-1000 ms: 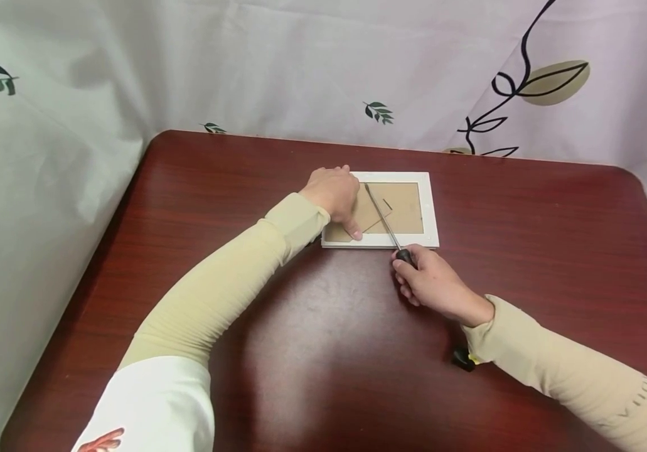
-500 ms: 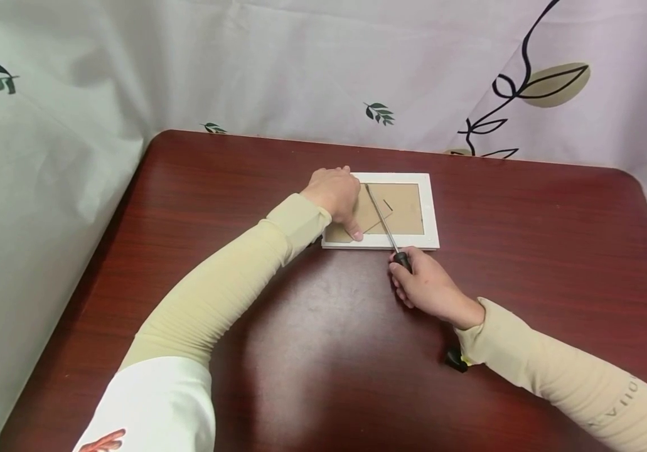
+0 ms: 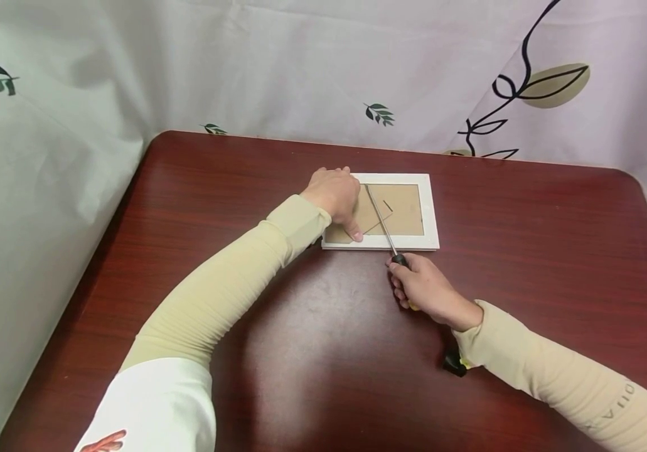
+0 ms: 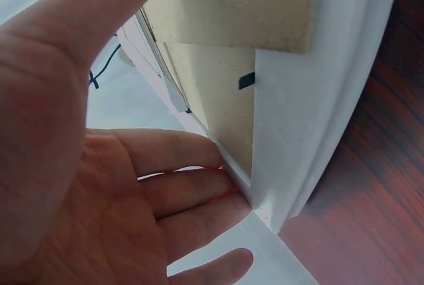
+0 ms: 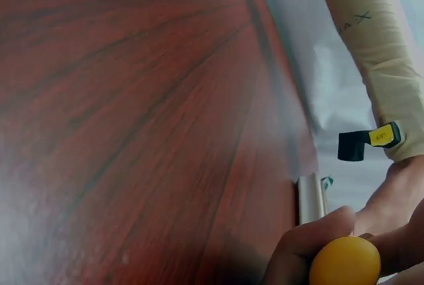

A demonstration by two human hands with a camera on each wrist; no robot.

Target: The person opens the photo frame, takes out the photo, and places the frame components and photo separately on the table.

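Note:
A white picture frame (image 3: 430, 213) lies back-up, its brown backing board (image 3: 406, 220) showing. My left hand (image 3: 333, 196) rests across the frame's left end, thumb by the near rim and fingertips at the far edge. Those fingers, almost straight in the left wrist view, touch the frame's edge near a small dark tab (image 4: 246, 81). My right hand (image 3: 429, 287) grips a screwdriver (image 3: 381, 220) by its black handle, whose yellow end (image 5: 346, 263) shows in the right wrist view. The screwdriver's shaft crosses the backing, with the tip at the far inner edge; exact contact there is unclear.
The frame sits toward the back of a dark red wooden table (image 3: 312, 333). Behind the table hangs a white curtain (image 3: 300, 69) with leaf prints. A black wrist camera (image 3: 455, 363) hangs under the right sleeve (image 3: 549, 358).
My right hand has shifted slightly left and toward me, swinging the screwdriver's handle along. Its tip stays near the far inner edge. The left hand and the frame have barely moved.

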